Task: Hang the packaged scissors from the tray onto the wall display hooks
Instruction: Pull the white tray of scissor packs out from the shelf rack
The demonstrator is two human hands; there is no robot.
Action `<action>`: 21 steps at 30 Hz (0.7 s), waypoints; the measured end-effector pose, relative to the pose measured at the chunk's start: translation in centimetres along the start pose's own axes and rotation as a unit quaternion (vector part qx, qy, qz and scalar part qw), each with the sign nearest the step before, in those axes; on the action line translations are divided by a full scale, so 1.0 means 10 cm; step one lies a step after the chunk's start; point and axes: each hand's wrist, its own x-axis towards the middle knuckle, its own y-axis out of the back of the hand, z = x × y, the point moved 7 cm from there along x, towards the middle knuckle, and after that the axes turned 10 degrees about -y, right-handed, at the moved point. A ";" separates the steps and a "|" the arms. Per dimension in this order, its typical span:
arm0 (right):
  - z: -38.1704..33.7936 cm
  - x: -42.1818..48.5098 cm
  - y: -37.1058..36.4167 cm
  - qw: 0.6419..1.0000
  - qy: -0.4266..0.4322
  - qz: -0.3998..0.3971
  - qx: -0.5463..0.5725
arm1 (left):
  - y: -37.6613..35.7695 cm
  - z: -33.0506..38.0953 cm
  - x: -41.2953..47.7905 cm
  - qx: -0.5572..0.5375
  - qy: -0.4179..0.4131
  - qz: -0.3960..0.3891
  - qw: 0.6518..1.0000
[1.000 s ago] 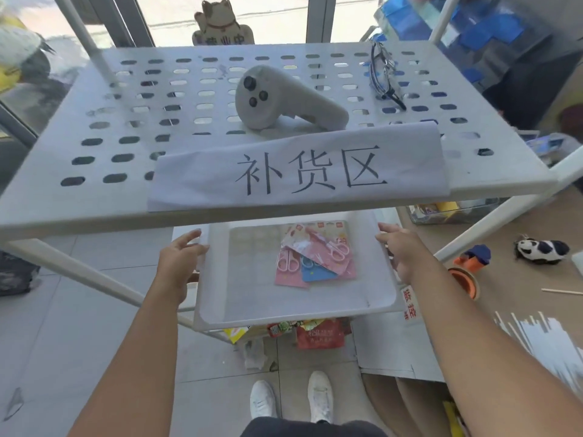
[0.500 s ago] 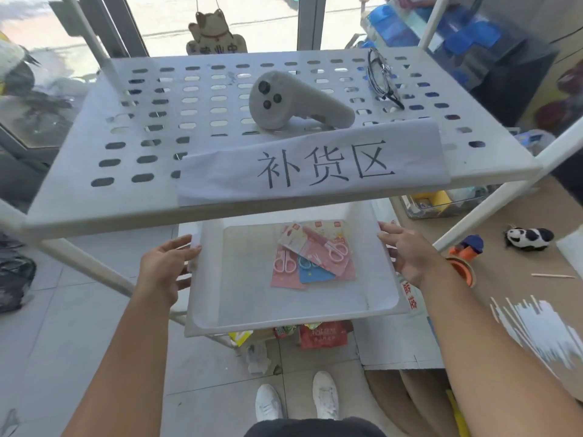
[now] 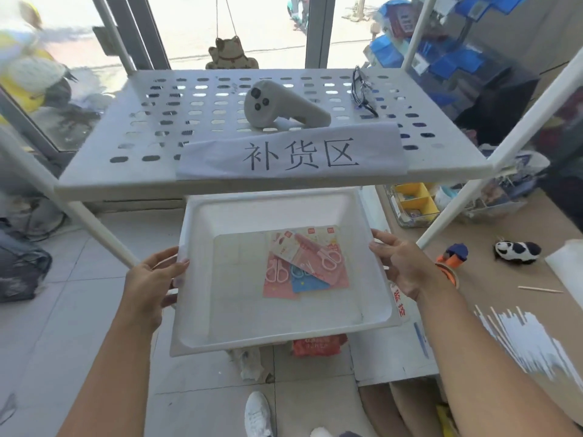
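Observation:
A white plastic tray [image 3: 239,337] is held level in front of me, just below the front edge of a perforated white shelf [image 3: 151,127]. My left hand [image 3: 154,280] grips its left rim and my right hand [image 3: 402,266] grips its right rim. Several packaged scissors [image 3: 307,263] on pink and blue cards lie overlapping in the right half of the tray's floor. No wall display hooks are in view.
On the shelf lie a grey handheld controller [image 3: 284,107], black glasses [image 3: 362,89] and a paper sign [image 3: 293,152]. White slanted shelf legs [image 3: 504,146] flank the tray. A brown table [image 3: 520,288] at right carries a panda toy [image 3: 517,251] and clutter. My white shoes [image 3: 258,414] stand on tiled floor.
The tray has come out from under the shelf toward me, and both hands have moved with it on its rims. More of the tray shows now.

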 end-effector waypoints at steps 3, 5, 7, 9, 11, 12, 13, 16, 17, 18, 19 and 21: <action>0.01 -0.02 0.07 0.999 0.005 -0.030 -0.020 | 0.13 -0.10 -0.35 -0.003 -0.009 0.030 0.999; 0.04 -0.04 0.08 0.998 0.006 -0.051 -0.034 | 0.21 -0.17 -0.62 -0.012 -0.014 0.054 0.998; 0.06 -0.08 0.04 0.996 0.011 -0.075 -0.054 | 0.29 -0.24 -0.91 -0.020 -0.016 0.084 0.996; 0.09 -0.14 -0.04 0.992 0.012 -0.103 -0.078 | 0.40 -0.30 -1.20 -0.029 -0.014 0.120 0.992; 0.13 -0.19 -0.16 0.986 0.010 -0.134 -0.100 | 0.55 -0.36 -1.49 -0.033 -0.016 0.153 0.988; 0.15 -0.22 -0.24 0.982 0.007 -0.151 -0.109 | 0.64 -0.39 -1.64 -0.036 -0.018 0.169 0.985; 0.17 -0.26 -0.33 0.978 0.003 -0.169 -0.119 | 0.74 -0.41 -1.80 -0.040 -0.021 0.186 0.982; 0.25 -0.40 -0.69 0.962 -0.003 -0.224 -0.157 | 1.06 -0.52 -2.33 -0.052 -0.027 0.242 0.968; 0.29 -0.46 -0.83 0.956 -0.002 -0.239 -0.170 | 1.17 -0.55 -2.51 -0.056 -0.029 0.265 0.962; 0.33 -0.52 -0.97 0.949 0.003 -0.255 -0.185 | 1.28 -0.59 -2.69 -0.060 -0.032 0.289 0.955; 0.37 -0.59 -1.12 0.940 0.007 -0.273 -0.203 | 1.39 -0.64 -2.87 -0.064 -0.035 0.316 0.946; 0.50 -0.74 -1.45 0.922 0.013 -0.304 -0.238 | 1.61 -0.74 -3.26 -0.074 -0.042 0.378 0.922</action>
